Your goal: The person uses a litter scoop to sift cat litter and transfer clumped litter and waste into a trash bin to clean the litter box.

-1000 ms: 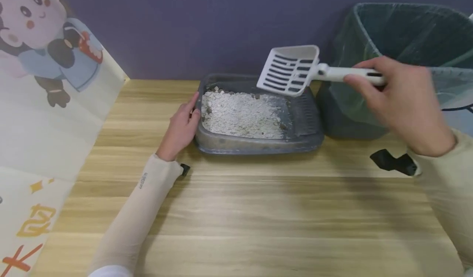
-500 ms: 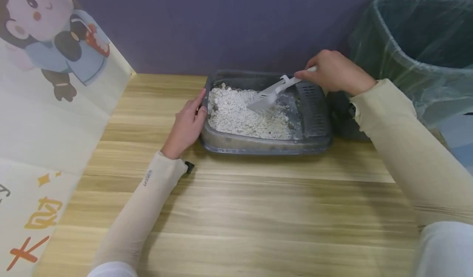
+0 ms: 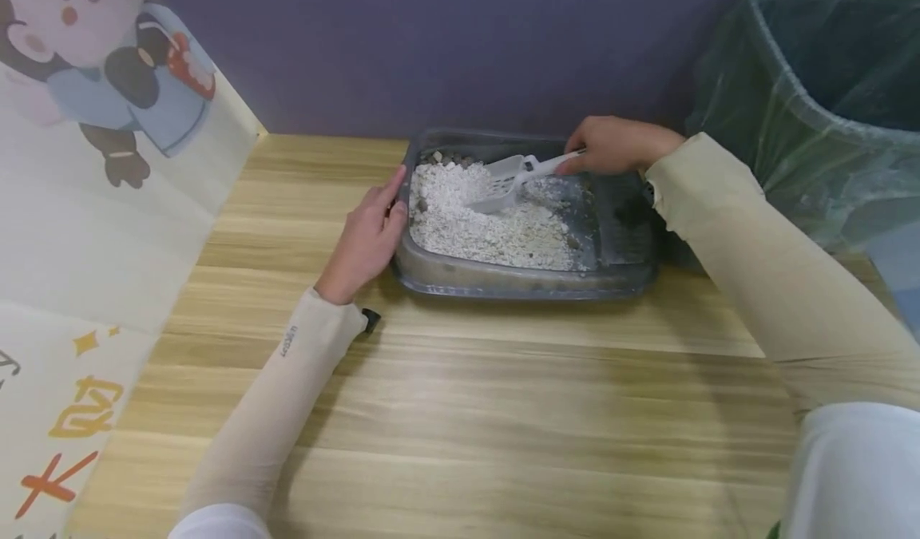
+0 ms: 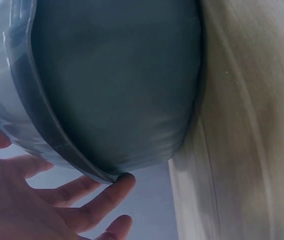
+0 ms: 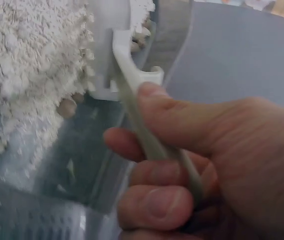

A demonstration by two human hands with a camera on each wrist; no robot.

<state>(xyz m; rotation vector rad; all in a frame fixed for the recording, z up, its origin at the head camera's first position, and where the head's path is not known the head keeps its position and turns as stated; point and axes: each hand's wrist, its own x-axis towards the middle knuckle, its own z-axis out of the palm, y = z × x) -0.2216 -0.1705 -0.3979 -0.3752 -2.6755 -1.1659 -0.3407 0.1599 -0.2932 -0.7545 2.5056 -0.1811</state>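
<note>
A grey litter box with pale, crumbly cat litter stands on the wooden surface against the wall. My left hand rests against its left rim; in the left wrist view the loosely spread fingers touch the rim from outside. My right hand grips the handle of a white slotted litter scoop. The scoop's head sits tilted in the litter, left of a bare patch of the box floor. The right wrist view shows the thumb along the handle and the fingers curled round it; litter hides the scoop's front edge.
A dark bin lined with a translucent green bag stands right of the box, partly behind the right sleeve. A purple wall closes off the back. A white panel with a cartoon figure stands along the left.
My right hand has come down and left from beside the bin, bringing the scoop into the litter and then further left through it. My left hand has stayed on the box rim.
</note>
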